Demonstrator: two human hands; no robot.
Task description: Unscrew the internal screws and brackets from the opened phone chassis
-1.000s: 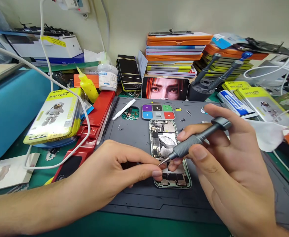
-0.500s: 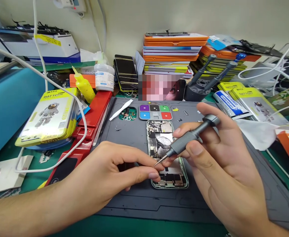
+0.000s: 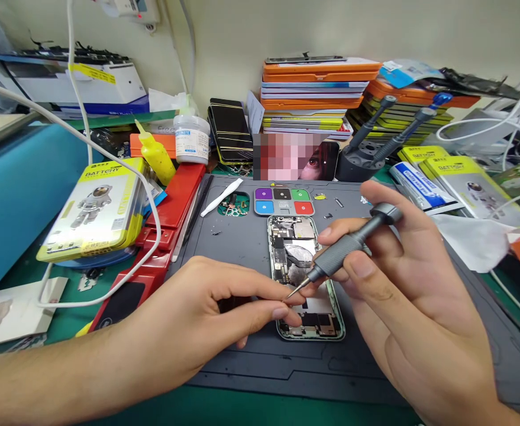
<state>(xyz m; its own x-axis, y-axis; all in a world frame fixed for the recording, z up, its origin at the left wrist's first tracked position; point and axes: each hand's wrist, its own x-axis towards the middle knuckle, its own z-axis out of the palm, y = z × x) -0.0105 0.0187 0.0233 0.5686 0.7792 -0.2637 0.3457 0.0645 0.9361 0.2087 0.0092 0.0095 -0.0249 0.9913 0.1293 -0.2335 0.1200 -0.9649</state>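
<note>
My right hand (image 3: 401,284) is wrapped round a grey precision screwdriver (image 3: 342,251), its shaft slanting down to the left. The thin tip ends at the fingertips of my left hand (image 3: 237,313), where thumb and forefinger are pinched together. Whatever sits in that pinch is too small to make out. Beneath both hands lies an opened smartphone (image 3: 306,236), its inner boards, a silvery area and the lower parts exposed. My fingers cover part of its middle.
The phone rests on a grey work mat (image 3: 237,236). Behind it are a coloured magnetic pad (image 3: 281,209), a white pry tool (image 3: 222,197) and loose small parts. A screwdriver stand (image 3: 359,163) is at the back right, a red tool (image 3: 175,201) and battery boxes (image 3: 95,207) at left.
The whole view has shifted slightly, so everything appears a little further right. Both hands keep the same grip, and the screwdriver tip stays at my left fingertips.
</note>
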